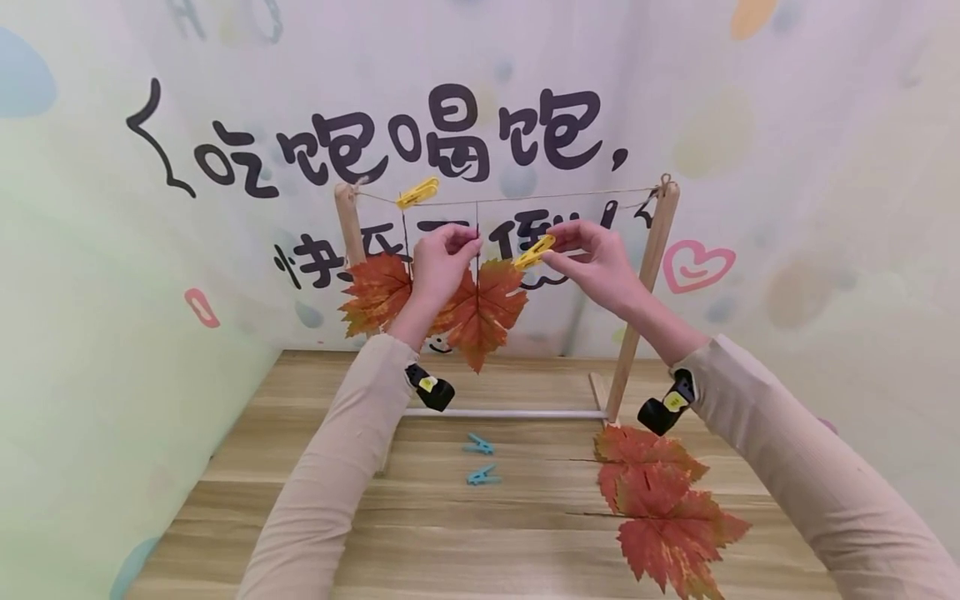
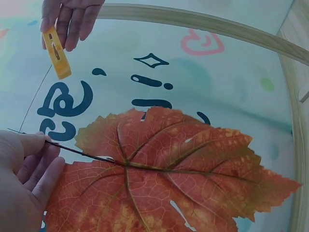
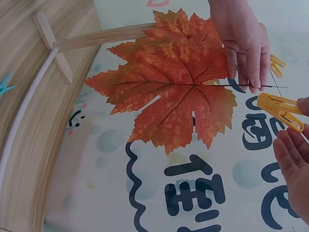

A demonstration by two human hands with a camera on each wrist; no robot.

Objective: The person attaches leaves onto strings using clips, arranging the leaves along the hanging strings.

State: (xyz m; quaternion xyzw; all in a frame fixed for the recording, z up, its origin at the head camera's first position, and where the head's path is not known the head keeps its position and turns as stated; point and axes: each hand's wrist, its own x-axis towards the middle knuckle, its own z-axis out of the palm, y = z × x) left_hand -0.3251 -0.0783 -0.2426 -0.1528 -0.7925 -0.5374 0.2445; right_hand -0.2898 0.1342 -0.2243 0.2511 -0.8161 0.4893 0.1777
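My left hand pinches the thin dark stem of an orange-red leaf, whose top crosses the string. In the left wrist view that leaf spreads to the right of the fingers. My right hand holds a yellow clip by one end, a little right of the stem and below the string. The clip does not touch the stem in the right wrist view. Another leaf hangs at the left, under a yellow clip on the string.
Wooden posts hold the string, with a white rod low between them. Two blue clips lie on the wooden table. Red leaves lie at the right, near my right forearm. A printed cloth hangs behind.
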